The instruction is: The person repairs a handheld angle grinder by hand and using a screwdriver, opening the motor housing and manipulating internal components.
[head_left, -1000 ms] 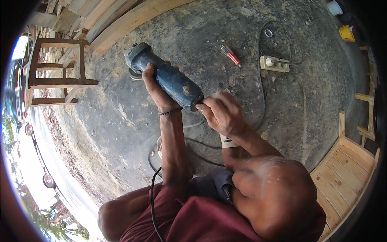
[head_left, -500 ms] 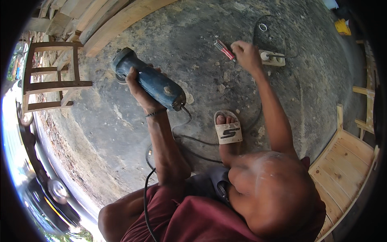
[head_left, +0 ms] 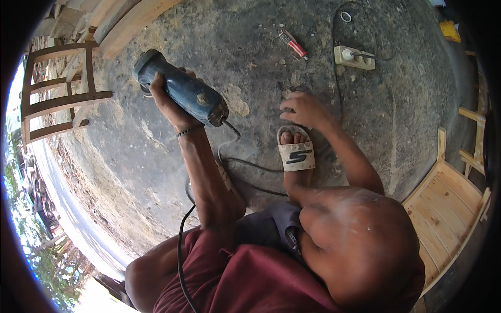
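My left hand [head_left: 169, 101] is wrapped round the body of a dark blue corded angle grinder [head_left: 190, 94], holding it up off the floor. Its head points to the far left, and the disc side is mostly hidden beneath. From the rear end the black cord [head_left: 229, 138] loops down past my left forearm. My right hand [head_left: 305, 110] hangs just beyond my sandalled foot [head_left: 297, 156], fingers loosely curled and apart, with nothing visible in them. Further off on the floor lies a slim red and white tool [head_left: 293, 44], its kind unclear.
A white socket strip [head_left: 355, 57] with a plug in it sits at the far right, near a small white ring [head_left: 345, 17]. Wooden frames [head_left: 62, 101] and stacked boards [head_left: 122, 26] stand at the left. A slatted wooden seat [head_left: 443, 208] is at the right.
My right hand has drawn back from beside the red and white tool toward my foot, and its fingers have loosened. My left hand still holds the grinder, slightly further left in view.
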`<state>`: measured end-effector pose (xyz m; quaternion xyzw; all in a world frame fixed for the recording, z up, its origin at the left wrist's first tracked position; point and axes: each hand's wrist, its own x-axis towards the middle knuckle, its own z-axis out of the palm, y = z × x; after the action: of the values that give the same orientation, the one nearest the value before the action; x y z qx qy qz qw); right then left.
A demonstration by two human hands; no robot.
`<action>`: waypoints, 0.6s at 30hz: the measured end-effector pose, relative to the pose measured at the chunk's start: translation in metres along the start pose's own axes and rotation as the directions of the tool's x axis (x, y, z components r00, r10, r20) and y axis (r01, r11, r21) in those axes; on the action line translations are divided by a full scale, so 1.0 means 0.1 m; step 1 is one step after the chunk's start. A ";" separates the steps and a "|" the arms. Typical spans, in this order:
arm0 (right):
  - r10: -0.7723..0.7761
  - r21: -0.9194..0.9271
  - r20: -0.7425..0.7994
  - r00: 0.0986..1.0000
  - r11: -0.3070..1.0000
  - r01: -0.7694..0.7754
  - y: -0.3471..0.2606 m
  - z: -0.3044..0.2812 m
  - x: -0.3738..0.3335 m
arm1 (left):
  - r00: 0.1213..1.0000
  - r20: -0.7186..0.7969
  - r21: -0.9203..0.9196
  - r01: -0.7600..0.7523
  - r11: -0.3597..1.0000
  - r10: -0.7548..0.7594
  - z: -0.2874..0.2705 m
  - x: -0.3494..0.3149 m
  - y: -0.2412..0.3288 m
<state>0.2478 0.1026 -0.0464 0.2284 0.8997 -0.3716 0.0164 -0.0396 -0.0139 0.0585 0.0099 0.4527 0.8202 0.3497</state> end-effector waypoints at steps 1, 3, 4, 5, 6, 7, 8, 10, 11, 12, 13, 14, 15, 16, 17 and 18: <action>0.019 -0.020 -0.005 1.000 1.000 -0.019 -0.04 0.12 -0.04 | 1.000 -0.007 0.001 0.002 1.000 -0.002 -0.01 -0.01 -0.01; 0.055 -0.066 -0.024 0.998 0.996 -0.057 -0.11 0.24 -0.07 | 1.000 0.000 0.014 -0.004 1.000 0.004 -0.01 0.00 -0.01; 0.037 -0.075 -0.030 0.999 0.996 -0.040 -0.11 0.28 -0.08 | 1.000 0.005 0.020 -0.007 1.000 0.007 0.00 0.00 -0.01; 0.018 -0.085 -0.039 0.999 0.996 -0.021 -0.10 0.31 -0.07 | 1.000 -0.007 0.035 -0.014 0.999 0.014 0.00 0.01 -0.01; -0.001 -0.096 -0.047 0.999 0.995 -0.003 -0.09 0.32 -0.07 | 1.000 -0.018 0.049 -0.021 0.999 0.021 0.01 0.00 -0.02; -0.026 -0.097 -0.059 0.998 0.995 0.020 -0.09 0.33 -0.07 | 0.999 -0.029 0.062 -0.027 0.998 0.029 0.02 -0.01 -0.02; -0.050 -0.098 -0.069 0.996 0.994 0.043 -0.10 0.33 -0.08 | 0.999 -0.033 0.068 -0.027 0.997 0.029 0.03 -0.01 -0.02; 0.006 0.014 -0.102 0.995 1.000 -0.005 -0.06 0.33 -0.07 | 0.999 -0.041 0.079 -0.026 0.997 0.029 0.06 -0.02 -0.03; 0.089 0.128 -0.116 0.989 0.989 -0.074 -0.01 0.30 -0.05 | 0.999 -0.043 0.070 -0.018 0.997 0.021 0.06 -0.03 -0.04; 0.173 0.241 -0.121 0.977 0.960 -0.141 0.03 0.25 -0.04 | 0.999 -0.045 0.060 -0.010 0.998 0.012 0.07 -0.03 -0.05; 0.278 0.320 -0.186 0.942 0.924 -0.209 0.10 0.17 -0.04 | 0.999 -0.047 0.049 0.000 0.999 0.003 0.07 -0.03 -0.07; 0.385 0.405 -0.237 0.892 0.874 -0.270 0.11 0.01 -0.04 | 0.999 -0.053 0.057 0.007 0.998 -0.004 0.05 -0.03 -0.09; 0.482 0.491 -0.280 0.830 0.815 -0.307 0.14 -0.12 0.00 | 0.998 -0.057 0.068 0.003 0.998 0.001 0.05 -0.04 -0.06; 0.457 0.486 -0.371 0.809 0.837 -0.250 0.32 -0.16 0.04 | 0.998 -0.060 0.078 -0.001 0.997 0.006 0.05 -0.04 -0.03; 0.432 0.467 -0.460 0.775 0.861 -0.202 0.50 -0.22 0.07 | 0.998 -0.057 0.086 0.003 0.996 0.002 0.05 -0.04 -0.05; 0.433 0.504 -0.431 0.791 0.843 -0.187 0.55 -0.31 0.13 | 0.999 -0.054 0.097 0.005 0.995 0.001 0.05 -0.04 -0.07</action>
<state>0.2634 0.1628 -0.0632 0.4678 0.7103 -0.4772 -0.2209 -0.0315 -0.0101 0.0573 0.0041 0.5013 0.7968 0.3372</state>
